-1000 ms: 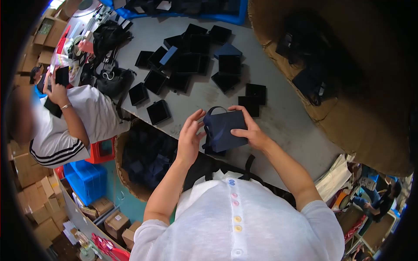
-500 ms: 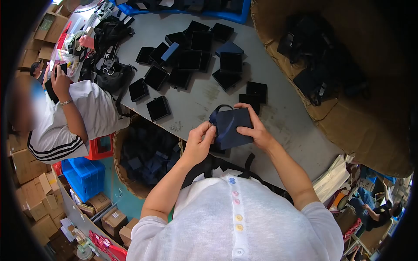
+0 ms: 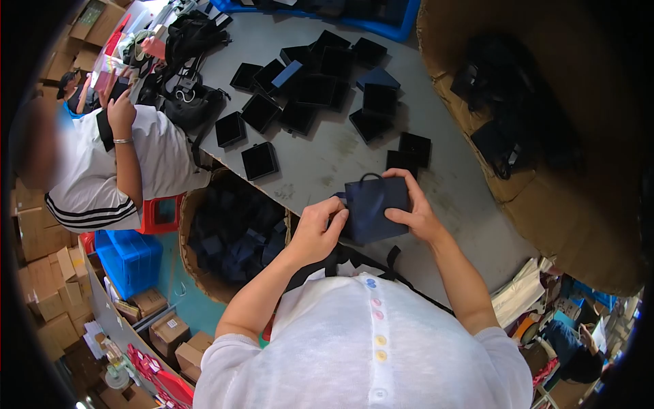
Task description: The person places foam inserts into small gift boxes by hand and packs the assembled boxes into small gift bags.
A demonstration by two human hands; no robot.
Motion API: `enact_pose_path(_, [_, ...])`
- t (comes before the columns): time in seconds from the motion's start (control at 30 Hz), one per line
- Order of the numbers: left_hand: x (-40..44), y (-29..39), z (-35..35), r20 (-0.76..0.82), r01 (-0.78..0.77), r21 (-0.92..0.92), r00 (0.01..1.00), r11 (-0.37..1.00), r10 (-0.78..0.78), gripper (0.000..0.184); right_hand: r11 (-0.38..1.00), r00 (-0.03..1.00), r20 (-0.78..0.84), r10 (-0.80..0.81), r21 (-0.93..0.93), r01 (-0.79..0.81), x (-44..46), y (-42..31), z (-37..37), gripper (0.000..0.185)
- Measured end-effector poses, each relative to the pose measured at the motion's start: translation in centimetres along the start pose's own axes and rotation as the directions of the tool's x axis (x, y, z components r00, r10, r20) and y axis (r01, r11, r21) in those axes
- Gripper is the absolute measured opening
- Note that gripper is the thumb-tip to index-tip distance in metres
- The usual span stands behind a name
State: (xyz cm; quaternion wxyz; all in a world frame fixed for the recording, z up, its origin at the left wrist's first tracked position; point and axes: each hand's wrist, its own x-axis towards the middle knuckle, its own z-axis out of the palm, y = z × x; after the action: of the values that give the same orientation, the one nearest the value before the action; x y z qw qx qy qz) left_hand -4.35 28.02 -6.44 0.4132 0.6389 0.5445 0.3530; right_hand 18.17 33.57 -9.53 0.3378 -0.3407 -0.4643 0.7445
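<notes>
Navy gift bag (image 3: 376,210) is held over the grey table (image 3: 470,221) near its edge, the right hand (image 3: 417,211) gripping one side; the left hand (image 3: 320,228) curls at the other, whether pinching anything I can't tell.

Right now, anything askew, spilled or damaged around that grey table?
Mildly: black boxes lie jumbled and overlapping at mixed angles, and dark smudges mark the grey tabletop. No spill or damage shows; the navy item in the right hand looks intact where visible.
</notes>
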Motion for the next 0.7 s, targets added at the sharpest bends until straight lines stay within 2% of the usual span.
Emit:
enact_pose_path(0.07, [-1.0,-0.5,-2.2,-0.080,0.190,-0.139,0.976,0.972,-0.202,0.012,1.000,0.996,-0.083,0.020,-0.022,-0.022,-0.7,-0.6,-1.2,0.061])
enact_pose_path(0.1, [-0.7,-0.8,-3.6,-0.127,0.250,-0.240,0.950,0.938,-0.285,0.013,0.979,0.986,-0.150,0.075,0.201,-0.043,-1.0,-1.5,-1.5,0.060])
enact_pose_path(0.13, [-0.6,-0.6,-4.1,-0.126,0.166,-0.218,0.972,0.962,-0.197,0.017,0.991,0.990,-0.134,0.048,0.130,-0.030,-1.0,-1.5,-2.1,0.061])
enact_pose_path(0.17, [-0.4,-0.1,-3.9,-0.123,0.175,-0.223,0.971,0.959,-0.206,0.017,0.998,0.993,-0.117,0.033,0.064,-0.025,-1.2,-1.4,-2.3,0.061])
enact_pose_path(0.23, [0.5,0.8,-2.8,0.020,0.195,-0.070,0.981,0.978,-0.194,0.020,0.998,0.997,-0.076,0.019,0.054,-0.014,-1.1,-1.4,-1.5,0.062])
enact_pose_path(0.27, [1.1,1.1,-2.0,0.024,0.167,-0.082,0.986,0.982,-0.166,0.024,0.999,0.999,-0.033,-0.014,0.039,0.015,-0.5,-1.6,-1.2,0.063])
enact_pose_path(0.3, [1.3,1.8,-1.6,0.063,0.187,-0.049,0.981,0.981,-0.183,0.024,0.999,0.999,-0.032,-0.016,0.035,0.017,-0.3,-1.7,-0.8,0.063])
enact_pose_path(0.4, [1.7,2.0,0.0,0.087,0.111,-0.016,0.990,0.994,-0.110,0.023,0.999,1.000,-0.027,-0.007,0.040,0.008,-0.4,-1.7,0.2,0.065])
enact_pose_path(0.5, [1.3,1.4,0.1,0.117,0.032,-0.009,0.993,0.999,-0.031,0.021,1.000,1.000,-0.013,0.001,0.004,-0.001,-0.7,-1.7,0.2,0.066])
enact_pose_path(0.63, [0.2,2.8,-1.1,0.162,0.066,-0.061,0.985,0.996,-0.055,0.017,1.000,0.999,0.036,-0.019,0.005,0.019,-1.5,-2.5,0.3,0.067])
enact_pose_path(0.7, [-0.2,3.1,-1.4,0.118,0.049,-0.117,0.992,0.992,-0.035,0.016,1.000,1.000,0.020,-0.003,0.029,0.002,-1.6,-3.1,0.5,0.068])
